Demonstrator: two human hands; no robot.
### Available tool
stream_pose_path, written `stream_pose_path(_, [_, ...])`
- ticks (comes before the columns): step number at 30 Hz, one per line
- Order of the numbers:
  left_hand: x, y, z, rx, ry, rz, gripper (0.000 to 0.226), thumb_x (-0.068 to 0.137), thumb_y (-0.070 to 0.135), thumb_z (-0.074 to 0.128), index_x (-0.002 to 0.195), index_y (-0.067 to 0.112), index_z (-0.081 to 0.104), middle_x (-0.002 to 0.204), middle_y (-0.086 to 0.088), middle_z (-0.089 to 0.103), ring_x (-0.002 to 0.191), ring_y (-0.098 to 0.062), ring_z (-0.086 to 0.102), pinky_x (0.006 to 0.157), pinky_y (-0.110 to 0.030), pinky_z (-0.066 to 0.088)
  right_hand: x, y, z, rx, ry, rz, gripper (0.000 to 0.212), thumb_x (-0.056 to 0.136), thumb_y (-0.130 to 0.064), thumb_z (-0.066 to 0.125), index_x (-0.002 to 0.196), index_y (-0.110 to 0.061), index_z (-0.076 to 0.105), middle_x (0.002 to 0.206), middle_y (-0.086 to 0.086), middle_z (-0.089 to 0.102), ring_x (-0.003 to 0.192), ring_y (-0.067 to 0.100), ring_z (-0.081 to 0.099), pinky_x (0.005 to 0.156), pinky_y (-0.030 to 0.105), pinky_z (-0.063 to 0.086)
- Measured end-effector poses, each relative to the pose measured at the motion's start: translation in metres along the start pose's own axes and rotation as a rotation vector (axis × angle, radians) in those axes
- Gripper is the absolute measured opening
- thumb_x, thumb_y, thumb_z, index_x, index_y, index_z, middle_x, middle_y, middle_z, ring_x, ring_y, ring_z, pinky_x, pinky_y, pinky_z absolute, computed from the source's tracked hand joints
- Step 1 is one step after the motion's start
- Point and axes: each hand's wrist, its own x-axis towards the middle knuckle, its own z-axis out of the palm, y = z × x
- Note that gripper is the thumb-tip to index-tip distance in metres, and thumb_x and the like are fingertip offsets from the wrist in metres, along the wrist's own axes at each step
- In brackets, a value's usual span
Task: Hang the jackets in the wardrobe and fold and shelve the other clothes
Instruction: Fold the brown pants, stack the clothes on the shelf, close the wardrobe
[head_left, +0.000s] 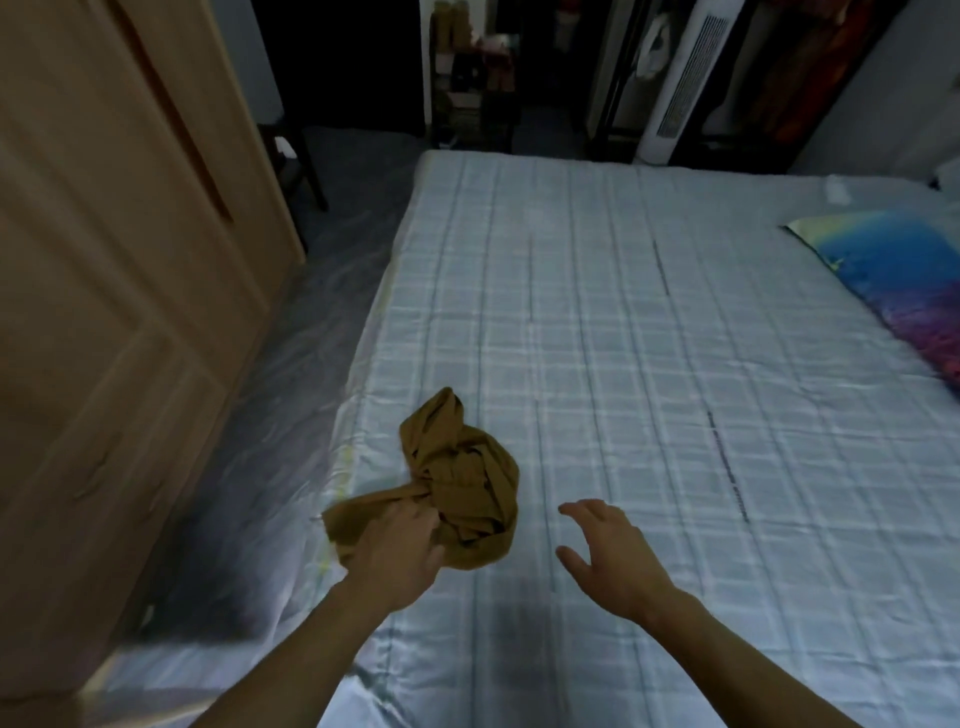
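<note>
Fingers (415, 512) of the left hand (395, 556) are pinching a crumpled mustard cloth (467, 493) on the bed (649, 338).
Right hand (613, 556) is hovering beside it, fingers spread and holding nothing; a wardrobe (119, 260) is standing left, a pillow (893, 280) lying far right.

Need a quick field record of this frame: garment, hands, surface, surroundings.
garment: mustard-brown garment, crumpled, unfolded, near the bed's left edge
left hand: left hand grips the garment's near end
right hand: right hand open, fingers spread, above the sheet to the right of the garment, holding nothing
surface: bed with pale checked sheet
other on bed: colourful pillow at the right edge
surroundings: wooden wardrobe at left, doors closed
</note>
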Motion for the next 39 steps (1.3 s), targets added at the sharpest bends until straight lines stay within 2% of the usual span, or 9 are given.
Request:
stream_pose_path(3, [0.024, -0.017, 0.021, -0.05, -0.022, -0.003, 0.035, 0.083, 0.047, 0.034, 0.082, 0.019, 0.056, 0.088, -0.002, 0.063, 0.08, -0.018, 0.056, 0.065, -0.033, 0.044, 0.036, -0.003, 0.029, 0.058, -0.043, -0.009, 0.053, 0.096, -0.045, 0.05, 0.145, -0.028, 0.037, 0.147, -0.004, 0.042, 0.132, 0.017, 0.04, 0.109, 0.035, 0.037])
stream_pose_path(6, [0.044, -0.03, 0.043, -0.085, -0.063, -0.019, 0.055, 0.082, 0.047, 0.034, 0.114, 0.015, 0.065, 0.111, -0.006, 0.065, 0.102, -0.025, 0.06, 0.084, -0.04, 0.054, 0.063, -0.007, 0.058, 0.117, -0.091, -0.013, 0.05, 0.096, -0.04, 0.052, 0.143, -0.029, 0.039, 0.142, -0.006, 0.045, 0.127, 0.015, 0.044, 0.106, 0.03, 0.038])
stream_pose_path(13, [0.093, -0.048, 0.079, -0.045, -0.13, -0.075, 0.058, 0.09, 0.037, 0.048, 0.144, 0.017, 0.045, 0.142, -0.006, 0.05, 0.129, -0.024, 0.047, 0.109, -0.036, 0.038, 0.123, -0.004, 0.107, 0.216, -0.149, 0.012, 0.039, 0.086, -0.028, 0.059, 0.124, -0.027, 0.052, 0.115, -0.004, 0.056, 0.106, 0.018, 0.053, 0.089, 0.034, 0.048])
stream_pose_path(19, [0.128, -0.058, 0.093, 0.038, -0.13, -0.071, 0.066, 0.084, 0.032, 0.066, 0.145, 0.027, 0.04, 0.141, 0.0, 0.042, 0.128, -0.021, 0.04, 0.105, -0.034, 0.041, 0.162, -0.009, 0.141, 0.208, -0.076, 0.053, 0.058, 0.079, -0.028, 0.068, 0.134, -0.024, 0.049, 0.129, -0.001, 0.052, 0.118, 0.02, 0.048, 0.097, 0.034, 0.047])
stream_pose_path(23, [0.139, -0.07, 0.107, 0.147, -0.11, 0.001, 0.063, 0.073, 0.028, 0.074, 0.131, 0.024, 0.05, 0.123, -0.003, 0.053, 0.114, -0.026, 0.051, 0.091, -0.04, 0.048, 0.174, -0.005, 0.164, 0.15, -0.04, 0.029, 0.064, 0.068, -0.025, 0.072, 0.129, -0.018, 0.054, 0.121, 0.003, 0.058, 0.111, 0.027, 0.054, 0.088, 0.041, 0.049])
stream_pose_path(25, [0.14, -0.07, 0.107, 0.199, -0.151, -0.017, 0.064, 0.079, 0.031, 0.068, 0.137, 0.027, 0.042, 0.127, -0.002, 0.05, 0.118, -0.025, 0.047, 0.097, -0.04, 0.043, 0.178, -0.004, 0.17, 0.111, -0.011, 0.018, 0.063, 0.063, -0.019, 0.073, 0.124, -0.017, 0.057, 0.117, 0.003, 0.061, 0.107, 0.028, 0.056, 0.083, 0.042, 0.052])
stream_pose_path(28, [0.137, -0.07, 0.106, 0.227, -0.171, -0.058, 0.059, 0.087, 0.035, 0.056, 0.142, 0.027, 0.036, 0.132, -0.002, 0.046, 0.121, -0.025, 0.044, 0.102, -0.039, 0.038, 0.182, -0.006, 0.17, 0.104, 0.04, 0.014, 0.044, 0.065, -0.011, 0.068, 0.108, -0.019, 0.065, 0.105, 0.001, 0.062, 0.098, 0.027, 0.057, 0.078, 0.041, 0.052])
stream_pose_path(32, [0.128, -0.062, 0.09, 0.146, -0.046, -0.048, 0.05, 0.081, 0.036, 0.043, 0.127, 0.018, 0.054, 0.108, -0.005, 0.059, 0.094, -0.025, 0.058, 0.079, -0.04, 0.052, 0.18, -0.012, 0.15, 0.115, 0.129, 0.004, 0.02, 0.071, -0.011, 0.063, 0.09, -0.017, 0.062, 0.092, 0.002, 0.059, 0.087, 0.027, 0.055, 0.071, 0.038, 0.047])
stream_pose_path(39, [0.121, -0.023, 0.021, 0.047, 0.058, 0.005, 0.048, 0.083, 0.02, 0.062, 0.131, 0.018, 0.053, 0.115, -0.003, 0.054, 0.102, -0.023, 0.052, 0.08, -0.04, 0.052, 0.16, -0.022, 0.09, 0.247, 0.214, 0.017, 0.015, 0.084, -0.007, 0.055, 0.094, -0.017, 0.059, 0.091, 0.001, 0.059, 0.076, 0.022, 0.057, 0.065, 0.036, 0.048])
